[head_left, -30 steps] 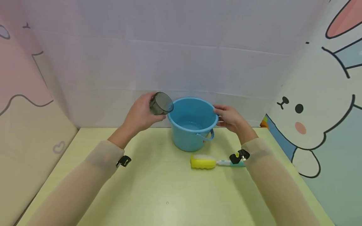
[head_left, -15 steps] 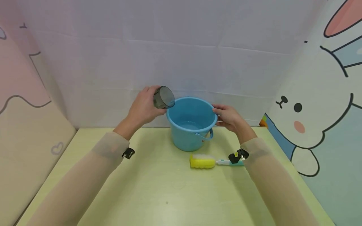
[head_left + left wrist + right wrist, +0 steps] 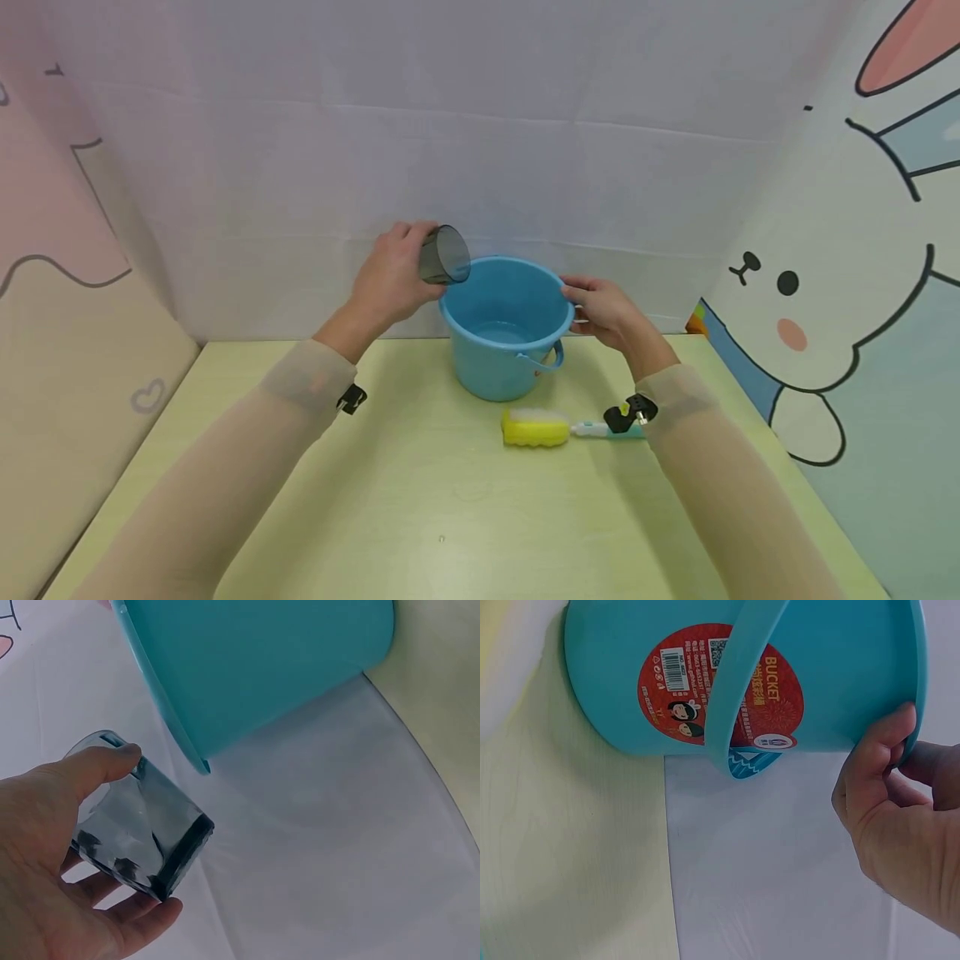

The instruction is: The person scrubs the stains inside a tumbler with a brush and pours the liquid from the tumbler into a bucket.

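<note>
A blue plastic bucket (image 3: 495, 358) stands upright near the back of the table, with a little clear liquid visible at its bottom. My left hand (image 3: 393, 275) grips a dark see-through cup (image 3: 446, 255), tilted with its mouth toward the bucket, at the left side of the rim. In the left wrist view the thumb and fingers wrap the cup (image 3: 142, 817), which is apart from the bucket's wall. My right hand (image 3: 606, 312) pinches the bucket's rim on the right. A red label (image 3: 780, 705) and the hanging handle (image 3: 739, 690) show in the right wrist view.
In front of the bucket lies a yellow sponge brush (image 3: 536, 428) with a white and teal handle (image 3: 591, 430), partly hidden by the right wrist's camera. A white cloth backdrop (image 3: 450, 167) rises behind the table (image 3: 420, 500); printed panels stand at both sides.
My left hand has moved up and to the right with the cup, bringing its mouth over the bucket's left rim, and has turned the cup further sideways. The right hand stays on the rim.
</note>
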Tool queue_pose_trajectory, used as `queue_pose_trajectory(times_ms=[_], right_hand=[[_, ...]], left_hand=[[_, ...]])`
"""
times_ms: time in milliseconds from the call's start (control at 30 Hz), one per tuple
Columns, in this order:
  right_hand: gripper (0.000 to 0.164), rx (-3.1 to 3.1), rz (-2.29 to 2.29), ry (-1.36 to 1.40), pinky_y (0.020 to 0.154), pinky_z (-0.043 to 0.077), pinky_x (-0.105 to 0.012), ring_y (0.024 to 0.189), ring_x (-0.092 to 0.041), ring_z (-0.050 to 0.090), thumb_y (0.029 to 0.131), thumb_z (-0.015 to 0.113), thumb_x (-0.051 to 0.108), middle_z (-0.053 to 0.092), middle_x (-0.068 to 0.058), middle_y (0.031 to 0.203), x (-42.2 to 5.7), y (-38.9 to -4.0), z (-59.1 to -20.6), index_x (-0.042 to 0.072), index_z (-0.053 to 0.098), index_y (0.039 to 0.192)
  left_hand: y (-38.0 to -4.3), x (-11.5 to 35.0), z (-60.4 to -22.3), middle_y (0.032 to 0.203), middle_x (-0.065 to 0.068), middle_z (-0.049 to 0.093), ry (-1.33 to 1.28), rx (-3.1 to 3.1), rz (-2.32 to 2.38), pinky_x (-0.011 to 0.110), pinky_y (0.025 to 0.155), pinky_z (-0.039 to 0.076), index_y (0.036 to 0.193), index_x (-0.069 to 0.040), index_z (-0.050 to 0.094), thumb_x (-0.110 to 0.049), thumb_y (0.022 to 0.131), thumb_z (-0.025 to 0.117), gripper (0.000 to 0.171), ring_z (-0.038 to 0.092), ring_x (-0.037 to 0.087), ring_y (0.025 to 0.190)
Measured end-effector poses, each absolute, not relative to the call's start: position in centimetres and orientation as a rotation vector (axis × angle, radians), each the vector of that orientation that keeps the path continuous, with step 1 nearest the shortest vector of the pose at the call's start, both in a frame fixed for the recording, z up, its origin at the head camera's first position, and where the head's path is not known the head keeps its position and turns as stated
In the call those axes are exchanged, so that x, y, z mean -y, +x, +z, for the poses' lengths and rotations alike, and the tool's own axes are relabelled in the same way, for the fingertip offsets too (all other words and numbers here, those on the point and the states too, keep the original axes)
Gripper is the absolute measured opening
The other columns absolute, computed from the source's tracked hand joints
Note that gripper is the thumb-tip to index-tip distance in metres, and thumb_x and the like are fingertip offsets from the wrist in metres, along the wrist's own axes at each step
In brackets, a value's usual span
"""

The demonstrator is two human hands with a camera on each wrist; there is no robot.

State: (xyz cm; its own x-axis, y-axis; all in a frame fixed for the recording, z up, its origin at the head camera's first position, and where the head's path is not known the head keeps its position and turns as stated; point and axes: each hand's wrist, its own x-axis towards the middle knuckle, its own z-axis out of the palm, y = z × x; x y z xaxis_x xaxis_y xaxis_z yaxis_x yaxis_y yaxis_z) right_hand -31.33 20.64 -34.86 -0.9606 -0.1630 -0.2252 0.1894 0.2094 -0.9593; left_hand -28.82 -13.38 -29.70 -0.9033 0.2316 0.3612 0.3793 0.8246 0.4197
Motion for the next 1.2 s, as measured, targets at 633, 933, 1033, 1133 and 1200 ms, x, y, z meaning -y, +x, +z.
queue_pose_trajectory(times_ms=[633, 933, 1033, 1133, 1200], right_hand=[[0.051, -2.216, -1.820, 0.024, 0.074, 0.058, -0.027, 0.099, -0.025, 0.066, 0.114, 0.052, 0.025, 0.055, -0.021, 0.144, -20.6, -31.2, -34.9, 0.010, 0.044, 0.162], [0.051, -2.218, -1.816, 0.023, 0.076, 0.059, -0.028, 0.100, -0.025, 0.067, 0.114, 0.052, 0.026, 0.056, -0.019, 0.143, -20.7, -31.2, -34.9, 0.011, 0.044, 0.162], [0.051, -2.217, -1.817, 0.028, 0.076, 0.059, -0.028, 0.102, -0.027, 0.067, 0.114, 0.052, 0.025, 0.056, -0.019, 0.143, -20.7, -31.2, -34.9, 0.011, 0.044, 0.162], [0.051, -2.213, -1.816, 0.030, 0.075, 0.059, -0.028, 0.102, -0.026, 0.067, 0.114, 0.052, 0.025, 0.056, -0.019, 0.144, -20.8, -31.2, -34.8, 0.012, 0.043, 0.163], [0.051, -2.213, -1.816, 0.031, 0.075, 0.058, -0.027, 0.101, -0.025, 0.067, 0.114, 0.052, 0.024, 0.055, -0.019, 0.144, -20.8, -31.2, -34.8, 0.011, 0.043, 0.163]], left_hand=[[-28.8, 12.1, -29.7, 0.150, 0.018, 0.050, -0.513, 2.691, -0.594, 0.055, 0.107, 0.050, 0.159, -0.011, 0.045, -0.020, 0.080, 0.096, 0.094, 0.048, 0.041, 0.134], [-28.9, 11.6, -29.9, 0.151, 0.017, 0.050, -0.532, 2.689, -0.557, 0.054, 0.108, 0.049, 0.160, -0.012, 0.044, -0.019, 0.081, 0.096, 0.094, 0.047, 0.041, 0.136], [-28.9, 11.4, -30.0, 0.151, 0.017, 0.050, -0.546, 2.681, -0.541, 0.054, 0.109, 0.048, 0.160, -0.012, 0.044, -0.018, 0.081, 0.096, 0.094, 0.047, 0.041, 0.136], [-28.8, 11.3, -30.0, 0.151, 0.017, 0.050, -0.562, 2.668, -0.535, 0.054, 0.110, 0.047, 0.159, -0.012, 0.045, -0.016, 0.081, 0.095, 0.093, 0.047, 0.041, 0.136], [-28.8, 11.2, -29.9, 0.151, 0.018, 0.051, -0.573, 2.660, -0.528, 0.054, 0.110, 0.047, 0.159, -0.011, 0.045, -0.016, 0.081, 0.095, 0.093, 0.047, 0.042, 0.136]])
